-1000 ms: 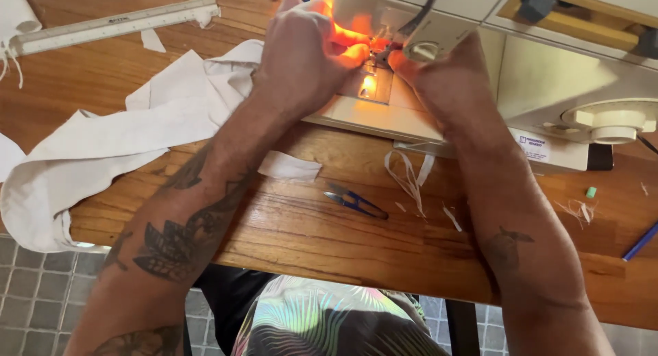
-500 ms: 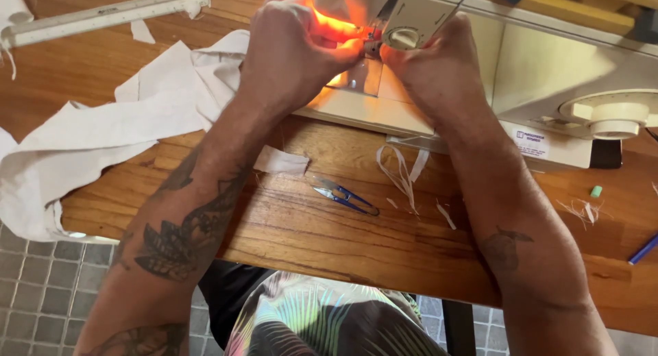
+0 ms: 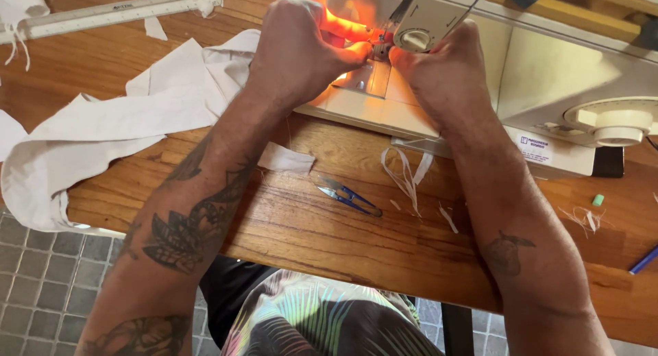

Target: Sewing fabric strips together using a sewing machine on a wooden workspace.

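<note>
Wooden table (image 3: 329, 226) over grey tiled floor (image 3: 41, 280), hands (image 3: 301, 47) at sewing machine (image 3: 548, 75)

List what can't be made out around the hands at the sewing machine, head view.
- Needle and whatever the fingertips pinch: hidden behind left hand and right hand, washed out by the lamp glare.
- Sewing machine: top and right end cut off by the frame edge.
- White cloth: its near end hidden under the left forearm.

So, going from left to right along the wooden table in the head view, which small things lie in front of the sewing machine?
White fabric piece → blue thread snips → loose white threads → small green bit → blue pen tip.
</note>
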